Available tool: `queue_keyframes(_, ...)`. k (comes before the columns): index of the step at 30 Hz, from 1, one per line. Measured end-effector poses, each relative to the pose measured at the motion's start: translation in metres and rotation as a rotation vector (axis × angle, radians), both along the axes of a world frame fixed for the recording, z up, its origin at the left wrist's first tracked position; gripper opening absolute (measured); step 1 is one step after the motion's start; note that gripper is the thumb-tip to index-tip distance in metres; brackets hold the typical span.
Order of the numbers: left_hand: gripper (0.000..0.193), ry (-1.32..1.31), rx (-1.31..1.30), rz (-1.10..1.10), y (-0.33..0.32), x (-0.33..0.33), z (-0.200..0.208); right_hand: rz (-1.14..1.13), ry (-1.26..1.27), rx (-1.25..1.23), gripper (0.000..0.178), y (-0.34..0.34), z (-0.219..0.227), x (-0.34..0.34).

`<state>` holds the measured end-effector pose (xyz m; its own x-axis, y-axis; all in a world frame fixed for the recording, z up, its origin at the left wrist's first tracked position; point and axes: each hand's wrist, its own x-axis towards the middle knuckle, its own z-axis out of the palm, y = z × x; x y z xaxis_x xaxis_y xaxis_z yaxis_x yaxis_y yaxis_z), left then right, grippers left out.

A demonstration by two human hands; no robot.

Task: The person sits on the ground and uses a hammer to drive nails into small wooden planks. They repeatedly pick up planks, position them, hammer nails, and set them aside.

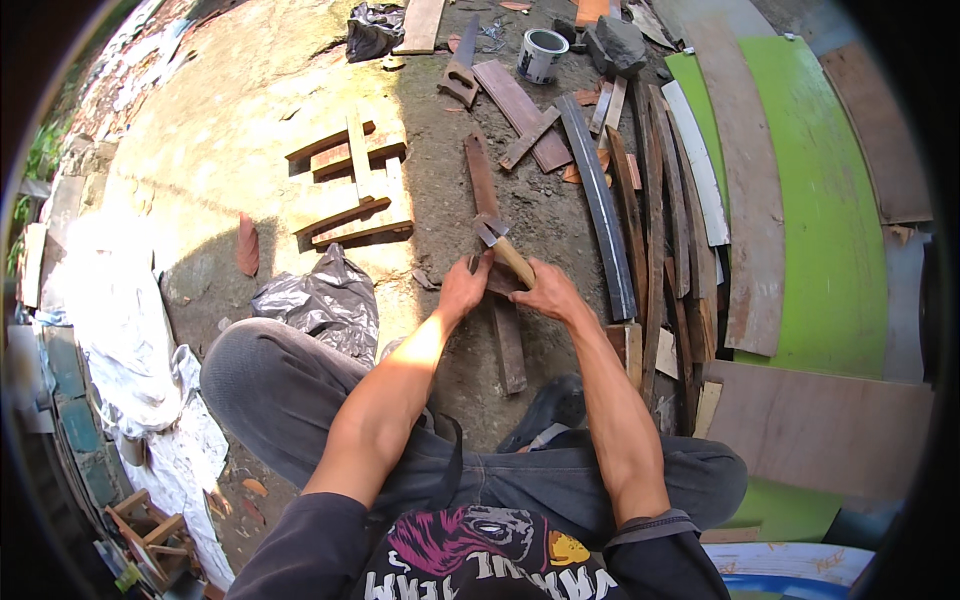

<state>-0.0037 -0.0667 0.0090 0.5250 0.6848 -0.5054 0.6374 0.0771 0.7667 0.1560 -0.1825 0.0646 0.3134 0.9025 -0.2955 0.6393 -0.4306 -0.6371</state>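
Note:
My right hand (548, 292) is wrapped round the light wooden handle of a hammer (514, 262). Its metal head lies over a long, narrow brown wooden strip (480, 170), which runs along the ground between my legs. At the left edge of that strip, my left hand (464, 287) is closed, close to the hammer head. Something small and dark shows at its fingers, too unclear to name. Both hands meet above the middle of the strip and hide part of it.
To the left lie nailed wooden slats (355, 180) and a grey plastic bag (322, 300). A handsaw (461, 75), a paint can (542, 56) and a rock (615, 46) are ahead. Long wooden strips (655, 200) and green boards (810, 180) line the right side.

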Motion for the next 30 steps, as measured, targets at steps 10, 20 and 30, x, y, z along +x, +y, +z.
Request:
queue_keyframes(10,0.083,-0.022,-0.12,0.407,-0.021,-0.008,-0.052,-0.243,-0.009,-0.409,0.043,0.043,0.126,0.021)
queue_keyframes(20,0.071,-0.128,-0.25,0.444,-0.022,0.005,-0.025,-0.292,0.322,-0.703,0.054,0.04,0.135,0.054)
queue_keyframes(30,0.07,-0.243,-0.328,0.464,-0.025,0.003,-0.019,-0.537,0.33,-0.36,0.02,-0.009,0.045,0.068)
